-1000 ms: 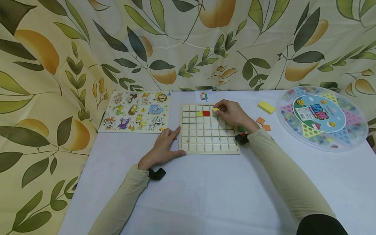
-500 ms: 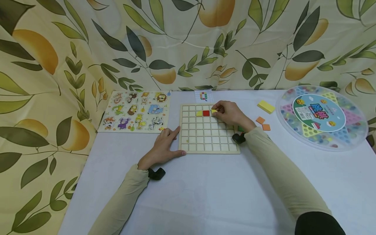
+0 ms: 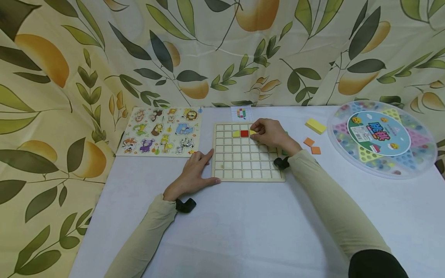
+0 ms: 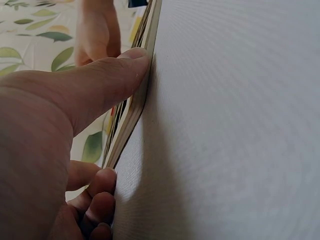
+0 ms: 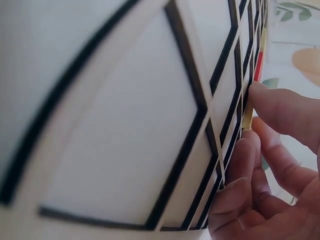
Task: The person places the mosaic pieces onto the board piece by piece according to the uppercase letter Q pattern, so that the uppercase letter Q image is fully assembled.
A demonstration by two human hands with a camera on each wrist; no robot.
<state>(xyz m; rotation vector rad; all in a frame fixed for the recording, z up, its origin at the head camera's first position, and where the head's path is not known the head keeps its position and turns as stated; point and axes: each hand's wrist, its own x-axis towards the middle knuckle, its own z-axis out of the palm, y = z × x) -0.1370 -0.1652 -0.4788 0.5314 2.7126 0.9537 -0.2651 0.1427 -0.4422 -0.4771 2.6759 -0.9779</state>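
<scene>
A wooden grid board lies flat on the white-covered table. In its second row from the far edge sit a yellow square tile and a red square tile. Just right of the red one, my right hand pinches another yellow tile down at the grid, between thumb and fingertips; the hand partly hides this tile. My left hand rests at the board's near left corner, thumb and index finger spread. In the left wrist view the thumb touches the board's edge.
Behind the board stands a small pattern card. An animal puzzle board lies left. To the right are a yellow block, orange tiles, green pieces partly hidden by the right wrist, and a round clear game box.
My right hand has moved slightly left with the yellow tile and lowered it into line beside the red tile. The left hand stays at the board's corner.
</scene>
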